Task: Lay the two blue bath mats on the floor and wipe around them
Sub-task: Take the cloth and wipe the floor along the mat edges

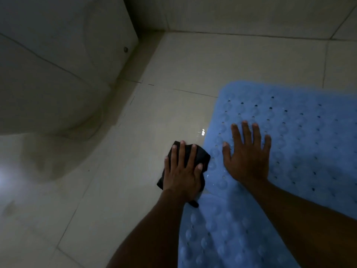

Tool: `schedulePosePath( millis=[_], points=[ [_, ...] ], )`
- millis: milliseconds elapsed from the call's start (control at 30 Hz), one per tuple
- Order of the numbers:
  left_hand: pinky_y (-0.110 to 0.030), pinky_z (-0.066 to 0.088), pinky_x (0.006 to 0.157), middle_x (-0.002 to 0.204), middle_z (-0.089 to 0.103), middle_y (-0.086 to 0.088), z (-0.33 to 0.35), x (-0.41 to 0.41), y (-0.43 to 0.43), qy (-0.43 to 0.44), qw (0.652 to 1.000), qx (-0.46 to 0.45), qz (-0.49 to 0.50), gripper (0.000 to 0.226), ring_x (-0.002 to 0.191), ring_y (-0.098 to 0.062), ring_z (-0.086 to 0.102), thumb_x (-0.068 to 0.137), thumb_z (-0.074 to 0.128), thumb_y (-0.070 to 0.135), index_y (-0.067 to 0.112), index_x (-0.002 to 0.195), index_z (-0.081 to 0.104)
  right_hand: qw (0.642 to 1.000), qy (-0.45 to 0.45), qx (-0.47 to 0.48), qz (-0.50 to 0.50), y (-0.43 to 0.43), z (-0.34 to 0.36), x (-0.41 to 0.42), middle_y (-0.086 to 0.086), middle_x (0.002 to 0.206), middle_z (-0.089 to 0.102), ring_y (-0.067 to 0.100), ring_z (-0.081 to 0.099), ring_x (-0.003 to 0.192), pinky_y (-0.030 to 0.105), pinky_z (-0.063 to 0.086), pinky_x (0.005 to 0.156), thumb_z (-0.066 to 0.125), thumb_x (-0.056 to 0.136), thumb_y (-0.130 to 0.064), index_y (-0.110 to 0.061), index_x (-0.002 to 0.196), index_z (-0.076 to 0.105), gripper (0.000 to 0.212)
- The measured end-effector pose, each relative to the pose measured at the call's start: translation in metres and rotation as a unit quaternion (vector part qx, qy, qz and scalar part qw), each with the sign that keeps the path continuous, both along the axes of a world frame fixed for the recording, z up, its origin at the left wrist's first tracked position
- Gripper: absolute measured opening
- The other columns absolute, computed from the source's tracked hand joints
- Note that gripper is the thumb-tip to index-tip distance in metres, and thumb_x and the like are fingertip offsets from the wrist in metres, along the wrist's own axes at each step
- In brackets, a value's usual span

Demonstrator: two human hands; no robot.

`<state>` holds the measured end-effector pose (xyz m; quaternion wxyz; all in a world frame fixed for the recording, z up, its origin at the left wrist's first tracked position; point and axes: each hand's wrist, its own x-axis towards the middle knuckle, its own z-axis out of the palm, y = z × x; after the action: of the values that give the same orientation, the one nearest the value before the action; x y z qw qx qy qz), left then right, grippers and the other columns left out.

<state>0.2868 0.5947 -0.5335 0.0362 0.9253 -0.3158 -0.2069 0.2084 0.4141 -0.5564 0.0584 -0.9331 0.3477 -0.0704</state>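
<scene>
A blue bath mat (301,132) with holes and round suction cups lies flat on the tiled floor at the right. A second blue mat (222,235) lies nearer me, at the bottom of the view, its far end meeting the first mat. My right hand (248,157) rests flat on the first mat near its left edge, fingers spread. My left hand (182,171) presses a black cloth (202,157) onto the floor tile just left of the mats' edge. Small wet glints show on the floor beside the cloth.
A pale toilet base (48,84) stands at the left, close to the wall. The tiled wall (241,14) meets the floor (119,171) at the back. Pale floor tiles stretch to the left of the mats.
</scene>
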Motion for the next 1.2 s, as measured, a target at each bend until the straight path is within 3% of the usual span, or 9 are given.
schedulePosePath(
  millis=[167, 567, 733, 933, 1100, 1200],
  points=[
    [-0.046, -0.011, 0.123, 0.168, -0.026, 0.000, 0.004, 0.025, -0.022, -0.009, 0.999, -0.004, -0.038, 0.073, 0.153, -0.022, -0.027, 0.091, -0.009, 0.059, 0.035, 0.160, -0.013, 1.000, 0.006, 0.009, -0.007, -0.002, 0.002, 0.002, 0.010, 0.164, 0.031, 0.033, 0.022, 0.152, 0.060, 0.018, 0.119, 0.037, 0.097, -0.052, -0.021, 0.154, 0.037, 0.065],
    [-0.046, -0.009, 0.124, 0.171, -0.013, -0.002, -0.004, 0.088, -0.086, -0.030, 0.992, -0.036, -0.115, 0.063, 0.156, -0.022, -0.019, 0.103, 0.014, 0.055, 0.037, 0.161, -0.004, 0.999, 0.034, 0.024, -0.025, -0.004, 0.006, 0.007, 0.008, 0.165, 0.030, 0.033, 0.025, 0.152, 0.060, 0.019, 0.119, 0.044, 0.096, -0.051, -0.023, 0.154, 0.039, 0.065],
    [-0.046, -0.008, 0.125, 0.171, -0.012, -0.002, -0.014, 0.127, -0.132, -0.052, 0.988, -0.050, -0.136, 0.062, 0.156, -0.022, -0.017, 0.105, 0.018, 0.050, 0.036, 0.161, -0.005, 0.999, 0.018, 0.027, -0.018, -0.005, 0.009, 0.008, 0.009, 0.163, 0.033, 0.034, 0.026, 0.152, 0.062, 0.019, 0.119, 0.049, 0.093, -0.049, -0.022, 0.152, 0.043, 0.065],
    [-0.050, 0.000, 0.126, 0.172, -0.006, -0.006, -0.019, 0.148, -0.154, -0.074, 0.981, -0.065, -0.166, 0.064, 0.157, -0.026, -0.010, 0.103, 0.014, 0.050, 0.031, 0.163, 0.001, 0.997, 0.052, 0.049, -0.014, -0.006, 0.009, 0.009, 0.008, 0.165, 0.029, 0.033, 0.022, 0.153, 0.063, 0.019, 0.119, 0.042, 0.094, -0.055, -0.024, 0.154, 0.039, 0.067],
    [-0.048, -0.002, 0.125, 0.170, -0.003, -0.015, -0.004, 0.128, -0.142, -0.089, 0.990, -0.071, -0.079, 0.070, 0.157, -0.032, -0.005, 0.101, 0.014, 0.052, 0.022, 0.163, 0.000, 0.997, 0.025, 0.071, -0.022, -0.006, 0.012, 0.008, 0.007, 0.163, 0.033, 0.032, 0.025, 0.152, 0.062, 0.021, 0.119, 0.048, 0.093, -0.053, -0.025, 0.152, 0.042, 0.066],
    [-0.047, -0.005, 0.126, 0.170, -0.010, -0.012, 0.003, 0.109, -0.129, -0.029, 0.996, -0.042, -0.071, 0.072, 0.156, -0.027, -0.016, 0.095, -0.003, 0.056, 0.023, 0.157, -0.014, 0.995, -0.018, 0.095, -0.024, -0.011, 0.017, 0.008, 0.003, 0.158, 0.043, 0.031, 0.040, 0.145, 0.057, 0.030, 0.113, 0.048, 0.092, -0.050, -0.028, 0.146, 0.050, 0.059]
  ],
)
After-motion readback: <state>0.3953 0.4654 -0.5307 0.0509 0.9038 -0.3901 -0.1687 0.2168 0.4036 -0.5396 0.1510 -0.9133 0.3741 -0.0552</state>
